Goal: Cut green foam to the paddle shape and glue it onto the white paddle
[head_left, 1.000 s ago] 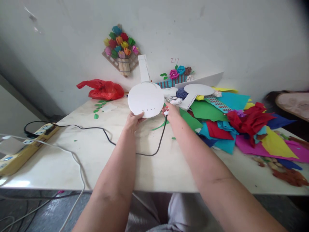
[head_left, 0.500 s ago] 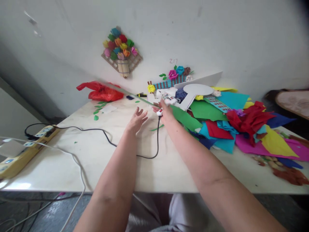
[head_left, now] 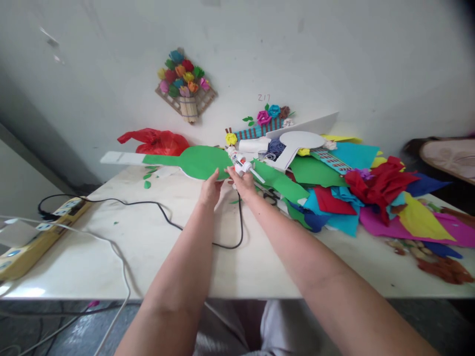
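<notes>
Both my hands are at the near edge of a green-covered board cutout [head_left: 204, 160], rounded with a long narrow arm that ends in bare white at the left. My left hand [head_left: 212, 190] grips this edge, thumb on top and fingers mostly hidden underneath. Close beside it, my right hand [head_left: 242, 183] pinches the board's right end. A white hot glue gun [head_left: 241, 163] is just past my right fingers, its black cord [head_left: 240, 227] running down onto the table. Whether that hand touches the glue gun, I cannot tell.
Coloured paper sheets [head_left: 334, 200] and white board pieces [head_left: 302, 140] are heaped at the right. A red plastic bag [head_left: 161, 141] lies behind the cutout. At the left edge is a yellow power strip [head_left: 27, 254] with cords. A flower decoration [head_left: 187, 84] hangs on the wall.
The board has turned from edge-on to show its green face, and its far end has come down at the left. My left hand, open before, has closed on its near edge.
</notes>
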Motion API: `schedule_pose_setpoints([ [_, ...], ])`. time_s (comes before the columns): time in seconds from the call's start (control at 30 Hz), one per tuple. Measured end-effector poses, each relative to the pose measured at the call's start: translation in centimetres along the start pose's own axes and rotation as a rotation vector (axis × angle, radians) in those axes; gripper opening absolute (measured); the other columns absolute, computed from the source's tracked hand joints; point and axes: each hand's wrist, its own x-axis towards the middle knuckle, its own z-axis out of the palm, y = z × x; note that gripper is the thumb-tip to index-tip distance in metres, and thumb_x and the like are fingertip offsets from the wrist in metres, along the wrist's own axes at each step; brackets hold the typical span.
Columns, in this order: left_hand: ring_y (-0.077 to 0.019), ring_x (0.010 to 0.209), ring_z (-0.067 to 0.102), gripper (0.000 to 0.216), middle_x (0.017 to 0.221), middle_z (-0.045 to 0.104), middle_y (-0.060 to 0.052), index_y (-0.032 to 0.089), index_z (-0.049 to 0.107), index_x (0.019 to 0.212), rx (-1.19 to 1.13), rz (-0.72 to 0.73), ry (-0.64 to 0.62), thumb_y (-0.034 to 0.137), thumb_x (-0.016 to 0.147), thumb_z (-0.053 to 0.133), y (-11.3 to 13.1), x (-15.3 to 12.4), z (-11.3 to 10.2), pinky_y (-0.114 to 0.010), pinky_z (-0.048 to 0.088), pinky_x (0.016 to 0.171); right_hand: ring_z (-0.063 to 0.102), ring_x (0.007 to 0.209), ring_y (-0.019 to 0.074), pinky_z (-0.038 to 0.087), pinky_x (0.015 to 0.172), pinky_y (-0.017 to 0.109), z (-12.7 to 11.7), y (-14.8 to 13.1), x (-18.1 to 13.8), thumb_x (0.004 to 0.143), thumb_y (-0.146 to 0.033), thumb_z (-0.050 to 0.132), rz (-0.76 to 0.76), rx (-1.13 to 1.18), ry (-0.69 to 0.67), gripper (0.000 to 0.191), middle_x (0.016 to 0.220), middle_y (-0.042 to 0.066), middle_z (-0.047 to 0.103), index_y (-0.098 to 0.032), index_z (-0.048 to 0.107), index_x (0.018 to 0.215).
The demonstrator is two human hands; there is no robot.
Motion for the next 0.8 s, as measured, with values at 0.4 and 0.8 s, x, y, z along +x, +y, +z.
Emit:
schedule_pose_setpoints([
  [0.4,-0.0233,0.081,0.066,0.046,0.093,0.07,-0.007,0.015,0.059,0.111,-0.019,-0.113,0.143,0.004,0.067,0.051,1.6,0.0,-1.3,-0.041,0.057,0.075,0.057,0.044,0.0093,0.041,0.036,0.019,-2.5,-0.4,2.2,0.071,-0.029,0.067,0.171,0.095,0.419,0.02,0.07,-0.001,0.065,-0.017,0.053,0.08],
  [0.8,-0.0216,0.091,0.066,0.036,0.099,0.07,-0.005,0.018,0.061,0.106,-0.008,-0.079,0.066,0.017,0.07,0.066,1.4,-0.1,-1.3,-0.036,0.056,0.078,0.055,0.05,0.0087,0.046,0.045,0.019,-1.5,-0.9,2.1,0.056,-0.006,0.068,0.287,0.323,0.475,0.029,0.06,-0.007,0.058,-0.017,0.052,0.078],
])
